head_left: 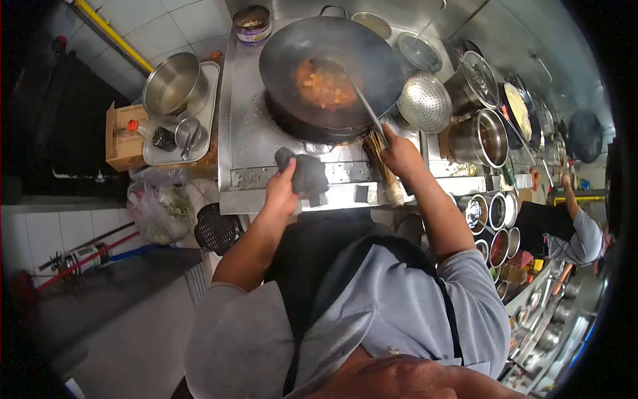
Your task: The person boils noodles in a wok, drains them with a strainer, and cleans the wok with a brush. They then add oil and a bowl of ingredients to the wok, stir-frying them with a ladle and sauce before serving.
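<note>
A large dark wok (286, 56) sits on the stove burner, with reddish-orange chopped food (325, 85) in its bottom and a haze over it. My right hand (402, 154) is closed round the handle of a long metal ladle (364, 100), whose head lies partly hidden in the food. My left hand (282, 189) grips a folded dark grey cloth (309, 176) in front of the wok, apart from its rim. Just below my right hand, a bamboo wok brush (380, 163) leans at the stove's front edge.
Right of the wok stand a perforated strainer (425, 102) and a steel pot (488, 137). Several seasoning containers (497, 211) line the right side. Left are a tray (211, 100) with a steel pot (174, 83) and a plastic bag (159, 209). Another person (575, 233) works far right.
</note>
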A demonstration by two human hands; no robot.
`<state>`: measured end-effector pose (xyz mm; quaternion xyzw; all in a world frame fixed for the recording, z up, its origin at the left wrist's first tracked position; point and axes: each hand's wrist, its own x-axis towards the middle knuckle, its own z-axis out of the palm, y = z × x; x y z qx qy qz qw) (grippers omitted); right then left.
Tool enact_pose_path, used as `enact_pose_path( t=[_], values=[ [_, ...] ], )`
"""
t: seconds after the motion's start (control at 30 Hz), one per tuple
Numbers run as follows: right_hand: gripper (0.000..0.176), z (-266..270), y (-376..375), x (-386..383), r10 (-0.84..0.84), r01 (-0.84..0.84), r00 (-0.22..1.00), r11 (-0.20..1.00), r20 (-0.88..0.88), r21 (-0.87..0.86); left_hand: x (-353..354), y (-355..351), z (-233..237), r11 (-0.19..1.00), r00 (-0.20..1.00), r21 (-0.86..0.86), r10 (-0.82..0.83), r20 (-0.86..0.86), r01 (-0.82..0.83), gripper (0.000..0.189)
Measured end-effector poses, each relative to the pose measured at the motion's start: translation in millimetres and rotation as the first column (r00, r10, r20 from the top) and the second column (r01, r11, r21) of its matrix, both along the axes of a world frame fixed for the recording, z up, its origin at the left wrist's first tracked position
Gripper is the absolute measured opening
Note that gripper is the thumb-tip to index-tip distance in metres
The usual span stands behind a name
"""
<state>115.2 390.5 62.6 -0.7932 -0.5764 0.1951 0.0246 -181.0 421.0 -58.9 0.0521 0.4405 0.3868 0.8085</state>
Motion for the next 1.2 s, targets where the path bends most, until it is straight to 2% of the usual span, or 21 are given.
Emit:
enact_pose_path(
  t=[0.03, 0.13, 0.2, 0.23, 0.27, 0.3, 0.33, 0.4, 0.47, 0.57, 0.6, 0.67, 0.7, 0.8, 0.87, 0.93, 0.97, 1.07, 1.13, 1.17, 1.2],
  values=[
    [0.077, 10, -4, 1, 0.07, -0.07, 0.998, 0.998, 0.005, -0.01, 11, -1, 6, 0.998, 1.0, 0.066, -0.005, 0.007, 0.004, 0.04],
    [0.078, 29, -36, 19, 0.116, -0.11, 0.992, 0.989, 0.057, -0.101, 47, 9, -1, 0.997, 0.999, 0.066, 0.047, 0.02, -0.048, 0.045],
    [0.075, 44, -62, 28, 0.063, -0.072, 0.987, 0.995, -0.147, -0.062, 69, 14, 27, 0.997, 0.995, 0.051, 0.053, 0.081, -0.058, 0.051],
    [0.071, 53, -66, 32, 0.038, -0.053, 0.974, 0.997, -0.224, -0.063, 81, 22, 33, 0.997, 0.993, -0.045, 0.07, 0.094, -0.066, 0.053],
    [0.071, 53, -62, 35, 0.039, -0.056, 0.973, 0.996, -0.227, -0.071, 92, 28, 37, 0.987, 0.991, -0.148, 0.084, 0.103, -0.069, 0.054],
    [0.071, 51, -56, 37, -0.005, -0.018, 0.962, 0.997, -0.273, -0.08, 101, 36, 40, 0.98, 0.976, -0.182, 0.115, 0.188, -0.08, 0.056],
    [0.071, 49, -50, 41, -0.051, 0.024, 0.947, 0.996, -0.318, -0.091, 108, 39, 41, 0.978, 0.977, -0.193, 0.114, 0.181, -0.079, 0.056],
    [0.072, 7, -31, 54, -0.039, 0.026, 0.954, 0.998, -0.297, -0.05, 120, 45, 42, 0.995, 0.976, -0.028, 0.094, 0.196, -0.091, 0.055],
    [0.072, -23, -6, 47, -0.022, 0.049, 0.985, 0.987, -0.171, 0.154, 129, 49, 33, 0.994, 0.967, -0.022, 0.109, 0.228, -0.107, 0.055],
    [0.072, -39, 15, 39, -0.052, 0.081, 0.982, 0.985, -0.183, 0.156, 140, 53, 27, 0.993, 0.97, -0.05, 0.117, 0.214, -0.109, 0.062],
    [0.072, -38, 15, 44, -0.05, 0.081, 0.981, 0.984, -0.188, 0.16, 141, 55, 26, 0.996, 0.987, -0.062, 0.074, 0.144, -0.066, 0.053],
    [0.071, -24, 8, 55, 0.096, -0.09, 0.986, 0.995, -0.137, 0.046, 141, 66, 6, 0.997, 0.997, -0.074, 0.026, 0.073, -0.02, 0.045],
    [0.069, -14, -1, 61, 0.169, -0.161, 0.982, 0.983, -0.09, 0.087, 141, 74, -13, 0.998, 0.999, -0.057, -0.03, 0.024, 0.032, 0.036],
    [0.07, 13, -32, 66, 0.204, -0.203, 0.978, 0.979, 0.038, -0.021, 140, 80, -27, 0.996, 0.996, -0.019, -0.093, -0.01, 0.093, 0.024],
    [0.076, 50, -59, 73, 0.157, -0.163, 0.983, 0.985, -0.095, -0.06, 135, 75, -20, 0.996, 0.996, 0.003, -0.092, -0.004, 0.092, 0.021],
    [0.074, 104, -84, 76, 0.124, -0.148, 0.96, 0.986, -0.251, -0.08, 126, 53, 13, 0.999, 0.999, -0.03, 0.019, 0.031, -0.018, 0.021],
    [0.074, 114, -96, 83, 0.173, -0.196, 0.942, 0.979, -0.287, -0.053, 122, 41, 33, 1.0, 0.999, -0.024, 0.019, 0.026, -0.018, 0.021],
    [0.075, 117, -108, 90, 0.241, -0.268, 0.909, 0.963, -0.34, -0.035, 118, 20, 62, 0.995, 0.994, -0.035, 0.095, -0.063, -0.097, 0.022],
    [0.076, 108, -94, 73, 0.213, -0.24, 0.964, 0.955, -0.161, -0.174, 123, 26, 61, 0.993, 0.992, -0.101, 0.055, -0.111, -0.066, 0.02],
    [0.076, 91, -85, 69, 0.188, -0.212, 0.972, 0.96, -0.14, -0.183, 120, 36, 17, 1.0, 0.995, 0.009, 0.009, 0.1, -0.01, 0.024],
    [0.075, 67, -74, 64, 0.196, -0.207, 0.977, 0.967, -0.082, -0.147, 115, 33, 21, 1.0, 0.995, 0.01, 0.006, 0.098, -0.007, 0.024]
  ],
)
